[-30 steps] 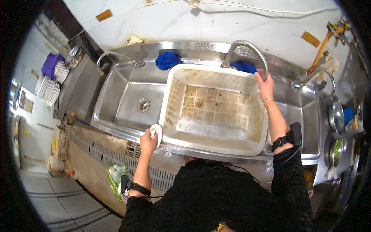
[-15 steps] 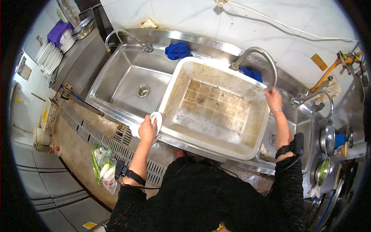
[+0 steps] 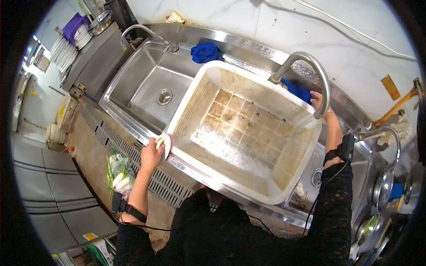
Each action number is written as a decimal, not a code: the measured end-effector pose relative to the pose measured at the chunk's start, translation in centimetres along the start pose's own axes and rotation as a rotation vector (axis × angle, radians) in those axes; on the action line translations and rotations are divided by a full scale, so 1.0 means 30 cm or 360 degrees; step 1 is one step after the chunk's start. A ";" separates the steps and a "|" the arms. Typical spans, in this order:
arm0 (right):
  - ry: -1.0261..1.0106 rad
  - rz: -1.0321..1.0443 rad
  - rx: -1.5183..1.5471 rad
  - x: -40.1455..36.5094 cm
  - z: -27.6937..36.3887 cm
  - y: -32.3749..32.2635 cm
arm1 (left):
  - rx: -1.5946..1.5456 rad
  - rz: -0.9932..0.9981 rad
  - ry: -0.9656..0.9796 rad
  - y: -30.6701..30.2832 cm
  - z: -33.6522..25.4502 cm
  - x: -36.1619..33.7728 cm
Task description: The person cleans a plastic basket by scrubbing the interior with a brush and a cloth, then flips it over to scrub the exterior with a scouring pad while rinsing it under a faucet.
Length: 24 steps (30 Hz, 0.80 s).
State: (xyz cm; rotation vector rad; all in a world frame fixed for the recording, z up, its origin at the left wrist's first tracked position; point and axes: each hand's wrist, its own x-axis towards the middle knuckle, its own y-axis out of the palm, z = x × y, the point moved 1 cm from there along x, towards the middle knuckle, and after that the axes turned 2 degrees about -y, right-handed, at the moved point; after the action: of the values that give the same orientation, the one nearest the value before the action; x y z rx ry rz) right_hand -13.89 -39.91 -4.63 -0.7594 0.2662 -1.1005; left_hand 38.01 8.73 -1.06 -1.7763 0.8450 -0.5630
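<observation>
A large white plastic basket (image 3: 177,128) with slatted walls sits tilted across the steel sinks; its gridded floor is stained brown. At its near left edge my left hand (image 3: 152,154) is closed on a white round disc-like piece (image 3: 166,146), held by a pale raised part. Beyond the basket's far right corner, partly hidden behind the curved faucet (image 3: 320,73), my right hand (image 3: 317,100) reaches with fingers apart. Its fingertips are right at the edge of a blue cloth (image 3: 296,91) lying behind the basket.
A steel sink (image 3: 144,88) with its own faucet (image 3: 146,29) lies left, a second blue cloth (image 3: 205,52) behind it. Another faucet (image 3: 386,131) stands right. On the floor is a bag of vegetables (image 3: 119,175) near a drain grate (image 3: 166,186). Plates (image 3: 63,54) are stacked at far left.
My right hand has left the faucet's spout end and moved behind it to the blue cloth. My left hand, still on the white piece, has moved slightly left. The view has shifted.
</observation>
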 end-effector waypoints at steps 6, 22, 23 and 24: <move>0.0307 -0.0103 -0.0283 0.047 -0.043 0.050 | -0.0272 -0.0246 0.0018 -0.043 -0.053 -0.022; -0.0013 -0.0121 0.0295 -0.280 0.927 -0.629 | -0.1140 0.0482 0.1263 -0.435 -0.803 -0.056; 0.0009 0.0035 0.0181 -0.308 0.972 -0.634 | -0.1147 0.0472 0.1426 -0.446 -0.866 -0.061; 0.0042 0.0078 0.0156 -0.334 1.007 -0.632 | -0.1103 0.0424 0.1622 -0.446 -0.923 -0.053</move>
State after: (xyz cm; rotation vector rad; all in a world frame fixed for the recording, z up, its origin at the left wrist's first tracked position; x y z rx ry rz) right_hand -15.21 -22.93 28.28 -0.6485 0.2502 -1.0697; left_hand 20.90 -4.03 21.13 -1.8719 2.1464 -1.1130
